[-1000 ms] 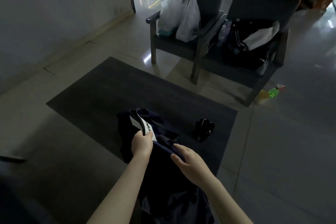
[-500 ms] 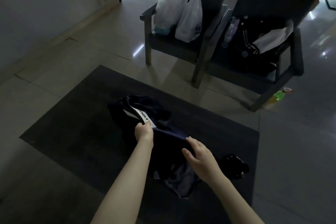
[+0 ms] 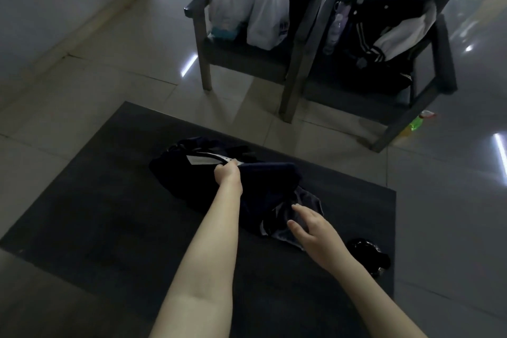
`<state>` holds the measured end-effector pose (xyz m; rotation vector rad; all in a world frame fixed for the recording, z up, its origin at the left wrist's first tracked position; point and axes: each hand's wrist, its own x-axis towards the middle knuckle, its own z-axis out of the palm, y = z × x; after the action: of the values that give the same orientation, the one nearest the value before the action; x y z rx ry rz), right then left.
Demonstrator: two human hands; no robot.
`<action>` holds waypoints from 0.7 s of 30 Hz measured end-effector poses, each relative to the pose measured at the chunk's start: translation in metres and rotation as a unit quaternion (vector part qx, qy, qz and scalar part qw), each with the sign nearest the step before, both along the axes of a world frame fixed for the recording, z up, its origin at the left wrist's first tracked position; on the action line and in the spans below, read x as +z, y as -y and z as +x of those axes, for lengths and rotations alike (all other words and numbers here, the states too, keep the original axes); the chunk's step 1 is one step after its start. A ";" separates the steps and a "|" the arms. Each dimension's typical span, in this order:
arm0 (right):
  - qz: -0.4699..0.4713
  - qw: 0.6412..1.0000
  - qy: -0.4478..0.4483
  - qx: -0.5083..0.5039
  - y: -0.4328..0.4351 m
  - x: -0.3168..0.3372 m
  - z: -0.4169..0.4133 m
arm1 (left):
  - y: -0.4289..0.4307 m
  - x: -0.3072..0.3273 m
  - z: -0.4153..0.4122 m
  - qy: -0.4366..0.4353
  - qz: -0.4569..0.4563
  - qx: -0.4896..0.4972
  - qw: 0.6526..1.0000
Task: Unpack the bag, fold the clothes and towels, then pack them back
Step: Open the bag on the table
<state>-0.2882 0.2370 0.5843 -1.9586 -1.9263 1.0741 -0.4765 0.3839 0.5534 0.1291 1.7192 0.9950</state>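
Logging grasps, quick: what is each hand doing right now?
Left hand: closed grip on the navy garment.
Right hand: open, holding nothing, by the grey fabric.

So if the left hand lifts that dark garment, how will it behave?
Probably floppy: the garment lies crumpled in soft folds on the mat. Held only where the left hand grips, it would likely sag and unfurl. It looks thin, so probably light.
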 end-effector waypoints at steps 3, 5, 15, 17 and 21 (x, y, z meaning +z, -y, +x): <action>-0.001 1.000 0.004 -0.003 0.003 0.000 0.006 | 0.004 -0.008 0.003 -0.001 -0.018 -0.065 0.998; -0.001 1.000 -0.001 -0.011 0.005 0.001 0.010 | 0.011 -0.013 0.003 -0.022 -0.036 -0.104 0.994; 0.024 0.998 -0.036 -0.042 0.020 0.019 0.025 | 0.052 0.019 0.012 -0.149 -0.040 -0.256 0.954; 0.032 0.998 -0.041 -0.045 0.027 0.028 0.026 | 0.067 0.028 0.019 -0.187 -0.023 -0.290 0.938; 0.049 0.996 -0.058 -0.057 0.048 0.046 0.033 | 0.104 0.046 0.039 -0.220 -0.001 -0.349 0.911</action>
<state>-0.2548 0.1891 0.6306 -1.8849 -1.7517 1.0187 -0.4376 0.2799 0.5989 0.9605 1.8536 0.4378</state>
